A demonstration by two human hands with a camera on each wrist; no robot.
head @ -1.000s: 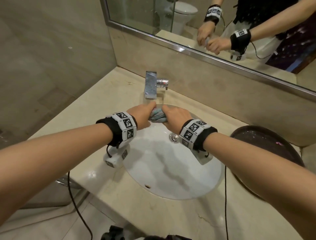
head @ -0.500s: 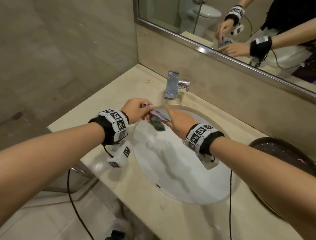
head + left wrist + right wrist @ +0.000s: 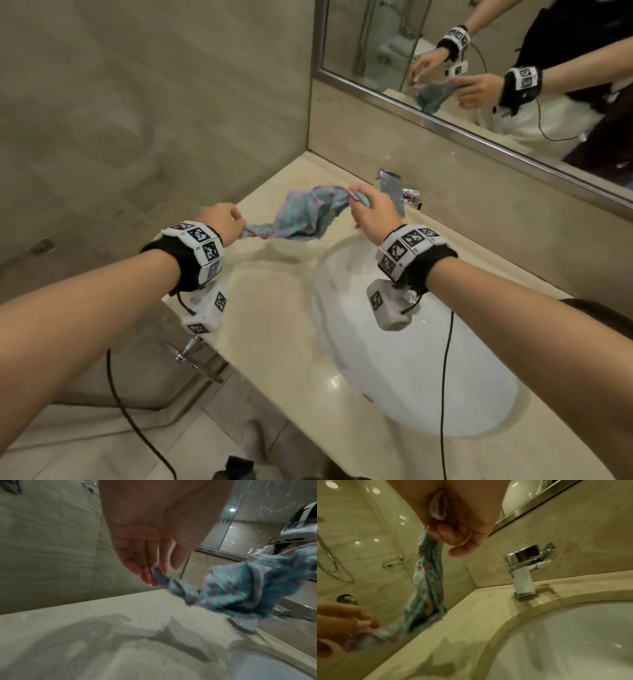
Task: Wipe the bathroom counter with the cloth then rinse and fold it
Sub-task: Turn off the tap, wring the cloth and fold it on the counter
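Note:
A blue and pink striped cloth (image 3: 305, 216) hangs stretched between both hands above the beige counter (image 3: 274, 329), left of the white sink (image 3: 411, 377). My left hand (image 3: 222, 221) pinches one twisted corner of the cloth (image 3: 164, 580) between fingertips. My right hand (image 3: 373, 212) grips the other end, the cloth (image 3: 428, 581) hanging down from its curled fingers (image 3: 452, 538). The chrome faucet (image 3: 394, 192) stands just behind the right hand.
A mirror (image 3: 479, 68) runs along the back wall above a stone backsplash. A dark round bowl (image 3: 596, 311) sits at the right edge. A tiled wall closes the counter's left end. Black cables (image 3: 443, 394) trail from both wristbands over the counter's front.
The hands, bunched together on the wadded cloth over the sink, have drawn apart and shifted left. The cloth now spreads out between them above the counter.

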